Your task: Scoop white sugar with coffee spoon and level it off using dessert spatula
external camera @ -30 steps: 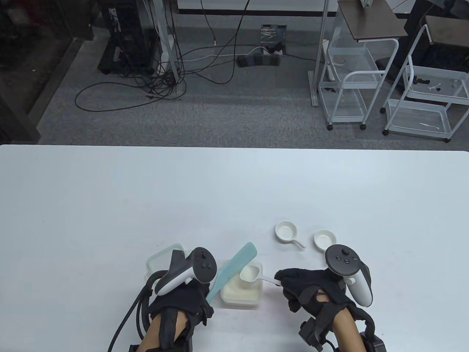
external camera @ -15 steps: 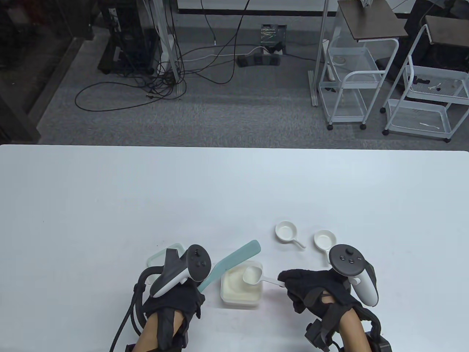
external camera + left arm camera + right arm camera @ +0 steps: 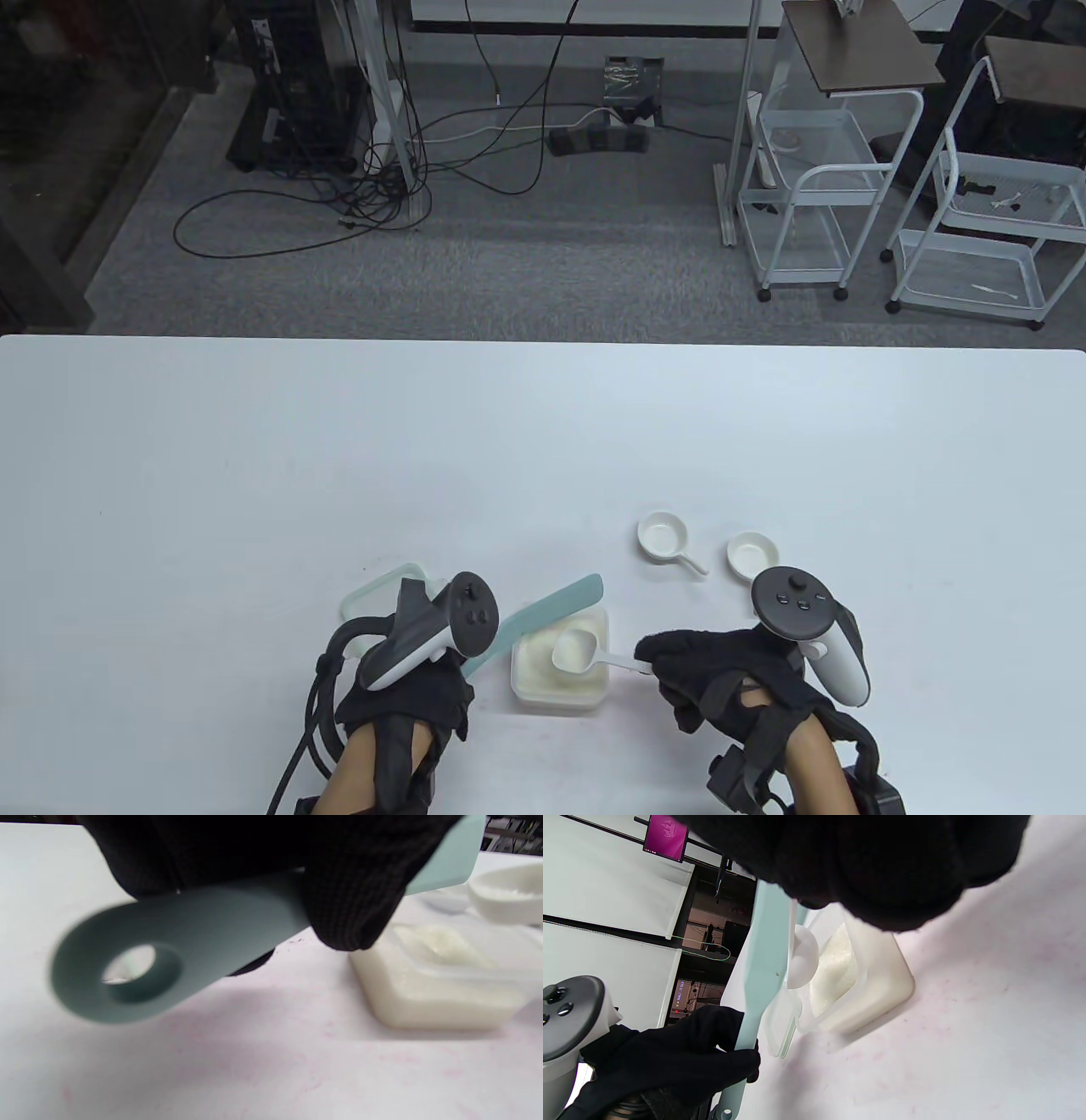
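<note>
Two tools meet over one open container of white sugar [image 3: 543, 666] near the bench's [image 3: 543, 441] front edge. The right hand [image 3: 721, 671] pinches the coffee spoon [image 3: 577, 652] by its handle, bowl level above the sugar, likely so spill falls back in. The left hand [image 3: 407, 696] grips the dessert spatula [image 3: 551, 604], its blade angled across the container's far rim, seemingly ready to sweep. The right wrist view alone shows the blade edge-on just beside the spoon bowl; the left wrist view shows the handle's hanging hole. Two small white dishes [image 3: 663, 536] sit beyond.
</note>
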Motion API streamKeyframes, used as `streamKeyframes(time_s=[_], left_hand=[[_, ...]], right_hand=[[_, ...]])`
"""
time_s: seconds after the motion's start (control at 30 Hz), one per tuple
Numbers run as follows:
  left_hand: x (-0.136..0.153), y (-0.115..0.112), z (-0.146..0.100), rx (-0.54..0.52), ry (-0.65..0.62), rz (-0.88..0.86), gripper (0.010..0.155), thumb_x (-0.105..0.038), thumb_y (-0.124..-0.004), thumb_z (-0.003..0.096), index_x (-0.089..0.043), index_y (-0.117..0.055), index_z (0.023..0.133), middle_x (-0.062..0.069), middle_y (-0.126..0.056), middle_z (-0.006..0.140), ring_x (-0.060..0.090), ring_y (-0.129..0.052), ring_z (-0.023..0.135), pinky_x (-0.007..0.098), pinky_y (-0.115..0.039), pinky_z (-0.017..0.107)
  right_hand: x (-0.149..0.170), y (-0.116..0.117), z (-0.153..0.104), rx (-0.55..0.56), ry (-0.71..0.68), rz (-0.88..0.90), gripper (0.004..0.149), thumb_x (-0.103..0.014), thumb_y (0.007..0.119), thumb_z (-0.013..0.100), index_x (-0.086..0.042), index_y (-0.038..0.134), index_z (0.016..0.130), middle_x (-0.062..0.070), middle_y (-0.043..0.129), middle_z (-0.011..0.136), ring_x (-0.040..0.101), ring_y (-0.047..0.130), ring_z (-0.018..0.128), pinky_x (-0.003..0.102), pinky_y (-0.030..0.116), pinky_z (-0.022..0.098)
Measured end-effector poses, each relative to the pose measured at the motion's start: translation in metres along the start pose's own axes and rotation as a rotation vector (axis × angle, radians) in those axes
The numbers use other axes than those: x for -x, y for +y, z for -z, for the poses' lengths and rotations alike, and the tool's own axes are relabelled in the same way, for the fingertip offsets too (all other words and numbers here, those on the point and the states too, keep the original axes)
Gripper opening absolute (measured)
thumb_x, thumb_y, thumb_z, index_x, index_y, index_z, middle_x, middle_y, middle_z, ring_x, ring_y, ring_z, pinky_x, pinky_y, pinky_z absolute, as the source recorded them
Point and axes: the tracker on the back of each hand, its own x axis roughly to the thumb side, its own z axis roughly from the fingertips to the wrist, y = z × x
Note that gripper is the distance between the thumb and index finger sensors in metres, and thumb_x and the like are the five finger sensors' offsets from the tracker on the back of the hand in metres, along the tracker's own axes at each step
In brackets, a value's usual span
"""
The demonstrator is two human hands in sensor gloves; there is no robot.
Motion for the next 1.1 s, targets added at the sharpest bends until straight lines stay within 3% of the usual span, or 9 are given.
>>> streamKeyframes(time_s=[0.07,0.23,0.33,0.57,0.77,1.1], left_hand=[[0.002,0.002,-0.001,-0.046,-0.001,-0.039,0.054,-0.043,-0.096,0.0404,-0.026,-0.081,0.089,-0.004,-0.097,0.083,0.014,-0.111,0.059,0.047,-0.083,0.063],[0.002,0.000,0.001,-0.026,0.001,-0.016,0.054,-0.043,-0.096,0.0406,-0.026,-0.081,0.090,-0.004,-0.097,0.084,0.014,-0.111,0.060,0.048,-0.082,0.064],[-0.007,-0.010,0.006,0.084,0.011,0.132,0.054,-0.044,-0.097,0.0399,-0.027,-0.083,0.089,-0.004,-0.099,0.081,0.013,-0.114,0.057,0.044,-0.085,0.062],[-0.002,-0.003,0.003,0.022,-0.002,0.042,0.054,-0.045,-0.097,0.0399,-0.026,-0.083,0.089,-0.003,-0.100,0.081,0.013,-0.114,0.056,0.045,-0.085,0.062],[0.017,0.003,0.005,-0.108,0.121,-0.017,0.055,-0.044,-0.095,0.0411,-0.023,-0.082,0.090,-0.001,-0.099,0.081,0.013,-0.114,0.055,0.044,-0.085,0.061],[0.019,-0.009,0.019,-0.029,0.143,0.025,0.056,-0.045,-0.095,0.0420,-0.021,-0.081,0.090,0.000,-0.099,0.080,0.012,-0.114,0.053,0.044,-0.085,0.061]], right_hand=[[0.000,0.000,0.000,0.004,-0.003,0.003,0.043,-0.019,0.075,0.049,-0.001,0.079,0.088,0.013,0.093,0.046,0.024,0.096,0.031,0.059,0.078,0.048],[0.000,0.000,0.000,0.003,-0.002,0.007,0.043,-0.019,0.075,0.049,-0.001,0.079,0.088,0.013,0.092,0.046,0.024,0.096,0.031,0.059,0.078,0.048],[0.000,0.000,0.000,0.000,-0.001,0.004,0.043,-0.019,0.075,0.049,-0.001,0.079,0.088,0.013,0.092,0.046,0.024,0.096,0.031,0.059,0.078,0.048],[0.000,0.001,0.000,-0.005,-0.003,0.004,0.043,-0.019,0.075,0.049,-0.001,0.079,0.088,0.013,0.092,0.046,0.024,0.096,0.031,0.059,0.078,0.048],[0.000,0.000,0.000,-0.001,-0.011,0.016,0.043,-0.019,0.075,0.049,-0.001,0.079,0.088,0.013,0.092,0.047,0.024,0.096,0.031,0.059,0.078,0.048],[-0.002,0.002,0.000,-0.008,-0.014,0.002,0.043,-0.020,0.075,0.050,-0.001,0.079,0.088,0.013,0.092,0.047,0.024,0.096,0.032,0.059,0.077,0.049]])
